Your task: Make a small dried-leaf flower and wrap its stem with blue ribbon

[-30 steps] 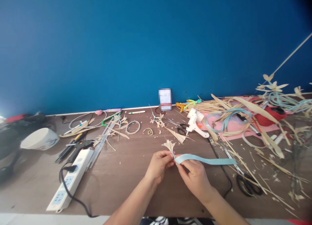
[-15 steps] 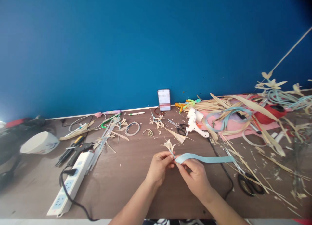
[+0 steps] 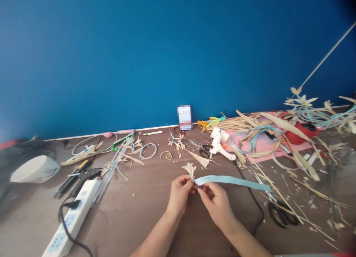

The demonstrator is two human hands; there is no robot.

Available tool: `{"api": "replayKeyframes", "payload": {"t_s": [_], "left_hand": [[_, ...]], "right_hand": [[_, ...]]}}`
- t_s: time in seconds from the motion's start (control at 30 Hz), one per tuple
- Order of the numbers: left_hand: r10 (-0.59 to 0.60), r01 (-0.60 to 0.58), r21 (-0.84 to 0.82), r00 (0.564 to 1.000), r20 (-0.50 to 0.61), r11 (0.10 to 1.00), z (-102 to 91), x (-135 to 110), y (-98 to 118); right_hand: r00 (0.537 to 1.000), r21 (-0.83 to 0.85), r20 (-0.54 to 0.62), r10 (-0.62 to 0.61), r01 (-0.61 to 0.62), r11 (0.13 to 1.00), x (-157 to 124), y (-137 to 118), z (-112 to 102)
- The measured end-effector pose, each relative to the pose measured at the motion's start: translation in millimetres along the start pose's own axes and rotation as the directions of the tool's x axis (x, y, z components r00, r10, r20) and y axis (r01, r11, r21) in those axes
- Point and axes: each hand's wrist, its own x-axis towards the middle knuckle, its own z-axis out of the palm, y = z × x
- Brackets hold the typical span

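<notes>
A pale cream flower with pointed petals (image 3: 189,169) stands upright above the fingertips of my left hand (image 3: 179,194), which pinches its stem just below the petals. From that stem a flat light-blue ribbon (image 3: 230,180) runs off to the right, its loose end over a pair of scissors (image 3: 280,208). My right hand (image 3: 217,201) is closed close beside the left, thumb and fingers together at the ribbon's near end. The ribbon passes above its knuckles. The lower part of the stem is hidden by my fingers.
A white glue gun (image 3: 221,147) lies behind my right hand, its black cord (image 3: 258,201) trailing forward. Dry husk strips (image 3: 275,129) are heaped at the right. On the left are a power strip (image 3: 73,220), a white bowl (image 3: 36,170) and a wire ring (image 3: 148,151).
The ribbon's bend beside the flower has flattened and its free end has dropped slightly. Both hands keep their hold close together. The whole view has shifted a little.
</notes>
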Motion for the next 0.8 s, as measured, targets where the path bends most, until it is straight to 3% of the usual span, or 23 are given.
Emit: {"api": "replayKeyframes", "payload": {"t_s": [0.1,0.2,0.23,0.3,0.4,0.5,0.67,0.8], "left_hand": [[-0.001,0.002,0.024,1.000,-0.016,1.000,-4.5,1,5],[0.020,-0.018,0.080,1.000,-0.022,0.997,-8.1,-1,15],[0.028,-0.026,0.102,1.000,-0.013,0.994,-8.1,-2,19],[0.037,-0.038,0.149,0.999,0.014,0.988,-6.2,-6,25],[0.044,-0.053,0.190,0.998,0.052,0.980,-0.3,-11,30],[0.059,-0.076,0.195,0.994,0.093,0.978,4.4,-15,28],[0.052,-0.078,0.188,0.989,0.136,0.979,5.9,-17,24],[0.024,-0.042,0.162,0.993,0.111,0.986,4.4,-17,25]], "right_hand": [[0.992,-0.021,0.120,0.033,-0.031,0.999,-4,-14,-11],[0.950,-0.046,0.309,0.044,-0.032,0.998,-5,-36,-35],[0.952,-0.032,0.302,0.055,-0.048,0.998,-3,-43,-43],[0.987,-0.026,0.156,0.047,-0.044,0.999,5,-51,-57],[0.997,-0.146,-0.036,-0.069,0.063,0.987,24,-49,-62],[0.995,-0.215,0.012,-0.096,0.096,0.972,38,-38,-52],[0.997,-0.128,0.064,-0.049,0.057,0.990,43,-27,-34],[0.997,-0.073,0.047,-0.059,0.062,0.995,43,-25,-36]]}}
